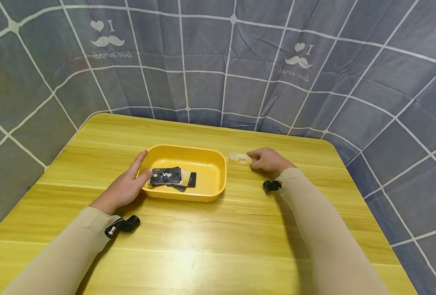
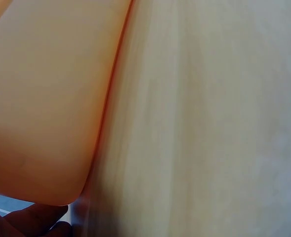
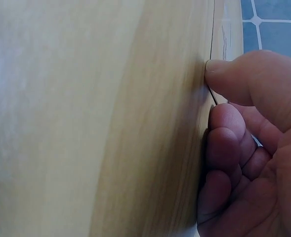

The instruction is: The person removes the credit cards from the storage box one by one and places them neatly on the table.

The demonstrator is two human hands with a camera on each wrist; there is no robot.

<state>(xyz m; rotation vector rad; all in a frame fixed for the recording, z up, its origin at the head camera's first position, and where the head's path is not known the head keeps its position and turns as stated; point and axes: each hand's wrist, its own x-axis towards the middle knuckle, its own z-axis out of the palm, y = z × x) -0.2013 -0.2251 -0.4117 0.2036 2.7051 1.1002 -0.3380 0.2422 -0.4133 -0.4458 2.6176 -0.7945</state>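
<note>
Ideally, a light pinch near the end of the pale card (image 1: 240, 159) suits this step: the right hand (image 1: 270, 160) holds it between thumb and fingers, and squeezing harder would probably bow it. The left hand (image 1: 126, 187) grips the left end of the yellow tray (image 1: 188, 196), thumb over the rim, a sensible brace. The pale card projects leftward from the right hand, just beside the tray's right rim; whether it touches the wooden table (image 1: 203, 254) cannot be told.

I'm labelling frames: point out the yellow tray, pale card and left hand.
Yellow tray (image 1: 207, 175): head view, bare inner floor.
Pale card (image 1: 239, 159): head view, printed face.
Left hand (image 1: 125, 186): head view, back of hand.
</note>
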